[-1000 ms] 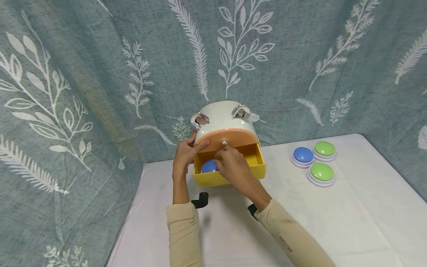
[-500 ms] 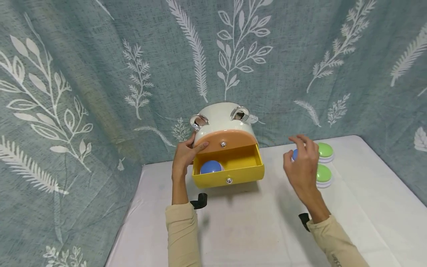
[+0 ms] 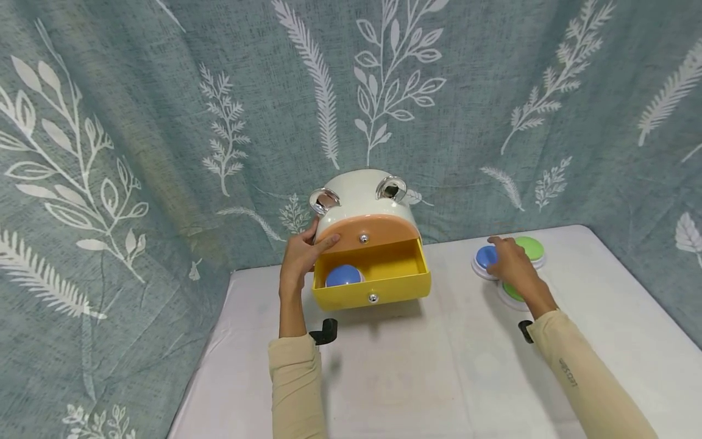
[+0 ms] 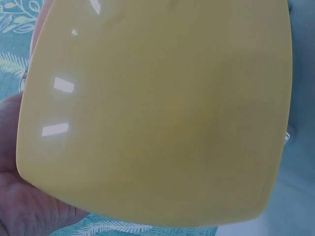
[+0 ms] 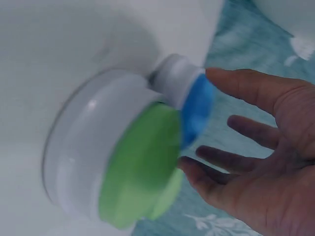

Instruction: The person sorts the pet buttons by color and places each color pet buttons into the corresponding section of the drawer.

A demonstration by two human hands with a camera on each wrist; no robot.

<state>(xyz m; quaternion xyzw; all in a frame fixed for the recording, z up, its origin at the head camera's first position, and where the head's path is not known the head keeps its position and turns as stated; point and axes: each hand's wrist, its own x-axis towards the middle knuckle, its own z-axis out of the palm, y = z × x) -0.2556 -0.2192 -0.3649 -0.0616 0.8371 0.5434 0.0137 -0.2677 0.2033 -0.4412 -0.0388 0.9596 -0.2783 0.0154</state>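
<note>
A small animal-shaped drawer box [image 3: 359, 198] has a white top, two silver ring ears and an orange upper drawer front. My left hand [image 3: 296, 259] grips its left side, thumb on the orange front. Below, the yellow drawer [image 3: 397, 288] stands pulled out, with a blue dome button [image 3: 343, 275] at its left end. On the right, my right hand [image 3: 517, 266] is over the white-based dome buttons, fingers spread around the blue button [image 3: 485, 258]. In the right wrist view, the thumb [image 5: 241, 86] is right at the blue dome [image 5: 197, 110], and the other fingers are apart.
One green button [image 3: 530, 247] lies behind my right hand; another green button [image 3: 512, 292] is partly hidden under it. A patterned teal curtain [image 3: 252, 122] hangs behind and left of the white-covered table [image 3: 406, 372]. Yellow plastic [image 4: 162, 113] fills the left wrist view.
My right hand has left the drawer, where the blue button now lies in full view, and moved right, then down over the buttons on the table. The left hand keeps its place.
</note>
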